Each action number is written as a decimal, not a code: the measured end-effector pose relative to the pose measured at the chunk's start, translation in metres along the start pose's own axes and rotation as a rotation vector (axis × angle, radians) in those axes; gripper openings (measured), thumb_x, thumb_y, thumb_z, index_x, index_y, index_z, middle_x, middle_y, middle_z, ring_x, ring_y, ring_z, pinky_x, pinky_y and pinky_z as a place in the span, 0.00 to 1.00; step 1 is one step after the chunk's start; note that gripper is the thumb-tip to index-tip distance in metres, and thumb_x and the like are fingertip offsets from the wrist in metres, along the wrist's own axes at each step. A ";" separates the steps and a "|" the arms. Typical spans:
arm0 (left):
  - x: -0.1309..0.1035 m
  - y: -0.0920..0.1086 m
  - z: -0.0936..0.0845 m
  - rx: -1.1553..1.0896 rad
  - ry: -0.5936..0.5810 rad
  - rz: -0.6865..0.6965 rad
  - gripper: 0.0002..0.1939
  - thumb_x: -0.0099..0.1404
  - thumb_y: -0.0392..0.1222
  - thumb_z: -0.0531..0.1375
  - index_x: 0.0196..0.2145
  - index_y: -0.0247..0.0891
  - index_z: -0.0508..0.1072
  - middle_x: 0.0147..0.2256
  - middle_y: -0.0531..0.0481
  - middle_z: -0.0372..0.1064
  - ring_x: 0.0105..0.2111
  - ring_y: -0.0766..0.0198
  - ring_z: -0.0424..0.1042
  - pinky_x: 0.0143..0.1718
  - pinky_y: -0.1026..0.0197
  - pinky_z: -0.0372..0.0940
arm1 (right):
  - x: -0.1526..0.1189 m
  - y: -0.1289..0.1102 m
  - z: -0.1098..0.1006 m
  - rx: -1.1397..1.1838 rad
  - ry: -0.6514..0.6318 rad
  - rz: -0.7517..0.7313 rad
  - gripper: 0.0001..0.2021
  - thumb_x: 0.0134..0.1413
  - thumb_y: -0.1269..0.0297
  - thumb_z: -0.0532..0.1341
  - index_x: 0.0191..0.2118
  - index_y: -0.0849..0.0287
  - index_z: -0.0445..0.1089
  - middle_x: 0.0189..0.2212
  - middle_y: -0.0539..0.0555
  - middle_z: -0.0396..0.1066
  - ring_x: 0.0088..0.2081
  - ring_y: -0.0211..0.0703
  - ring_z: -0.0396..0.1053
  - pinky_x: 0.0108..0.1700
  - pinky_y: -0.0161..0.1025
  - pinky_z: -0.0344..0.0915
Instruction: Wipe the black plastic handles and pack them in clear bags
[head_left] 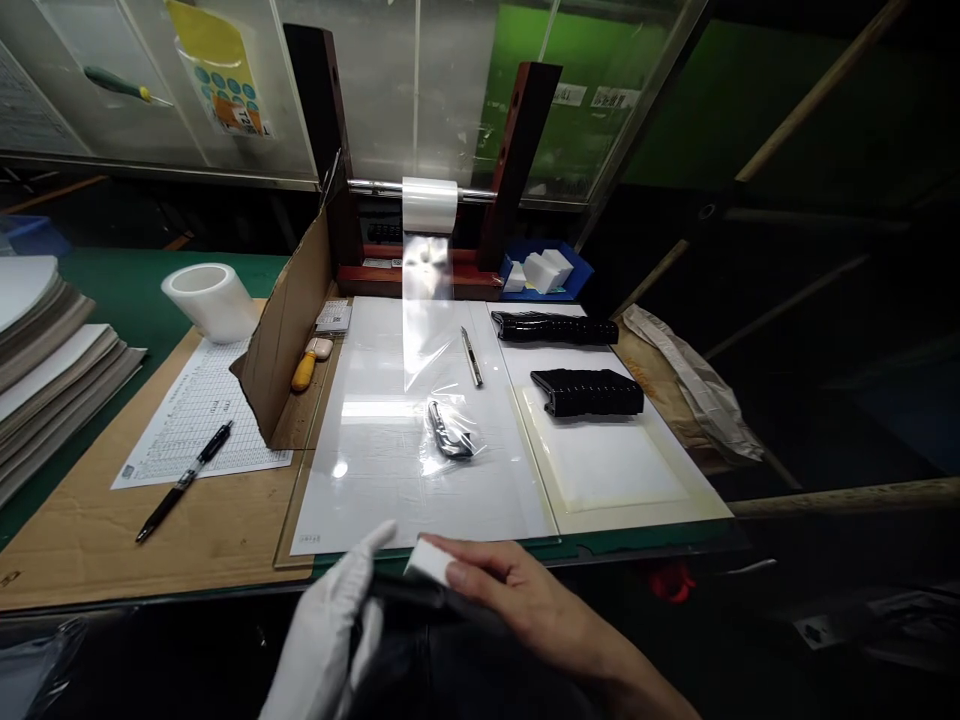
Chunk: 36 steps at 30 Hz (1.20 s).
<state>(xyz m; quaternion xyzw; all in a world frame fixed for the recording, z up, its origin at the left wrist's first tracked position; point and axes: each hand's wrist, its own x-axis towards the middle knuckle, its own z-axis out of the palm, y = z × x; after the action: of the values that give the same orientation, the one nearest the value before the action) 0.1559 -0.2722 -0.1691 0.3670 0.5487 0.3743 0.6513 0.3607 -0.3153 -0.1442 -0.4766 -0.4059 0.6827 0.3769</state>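
At the table's front edge, my right hand (525, 590), bare, grips a small white foam-like block (429, 561) between thumb and fingers. My left hand (322, 625) wears a white glove and is closed around a dark, glossy, elongated part (409, 590). The block sits against or just above that part; dark clothing behind blurs its outline. Beyond my hands, a black curved part in a clear plastic bag (448, 435) lies on a white sheet (367, 500). A slim craft knife (472, 358) lies farther back.
Two black ribbed parts, one near (589, 393) and one far (555, 328), lie at right. Clear film hangs from a roll (430, 205) at the back. A blue bin (583, 282) holds white blocks. Left are a cardboard divider (289, 330), pen (184, 484), tape roll (214, 305) and paper stacks (52, 390).
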 end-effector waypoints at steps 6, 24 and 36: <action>0.000 -0.004 0.005 -0.008 -0.079 -0.103 0.24 0.57 0.58 0.68 0.45 0.39 0.82 0.14 0.55 0.64 0.18 0.60 0.71 0.17 0.66 0.65 | 0.002 0.006 0.002 -0.012 -0.001 -0.018 0.22 0.64 0.50 0.62 0.60 0.49 0.69 0.59 0.52 0.69 0.63 0.50 0.64 0.69 0.56 0.51; -0.002 -0.041 0.023 -0.330 -0.058 -0.380 0.17 0.61 0.54 0.67 0.40 0.39 0.77 0.20 0.53 0.71 0.16 0.67 0.69 0.14 0.67 0.64 | 0.017 0.041 0.001 -1.182 0.394 -0.631 0.23 0.64 0.76 0.56 0.62 0.50 0.66 0.65 0.61 0.60 0.58 0.55 0.61 0.52 0.56 0.68; 0.002 -0.044 0.022 -0.441 -0.224 -0.562 0.19 0.50 0.53 0.73 0.28 0.40 0.70 0.07 0.66 0.46 0.05 0.76 0.41 0.07 0.73 0.43 | 0.018 0.035 -0.001 -1.143 0.306 -0.566 0.25 0.63 0.76 0.58 0.62 0.49 0.66 0.65 0.59 0.60 0.58 0.54 0.62 0.54 0.56 0.68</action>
<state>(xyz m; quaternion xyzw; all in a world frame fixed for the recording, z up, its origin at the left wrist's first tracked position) 0.1816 -0.2917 -0.2059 0.0917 0.4596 0.2478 0.8479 0.3522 -0.3124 -0.1828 -0.5684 -0.7563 0.1582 0.2827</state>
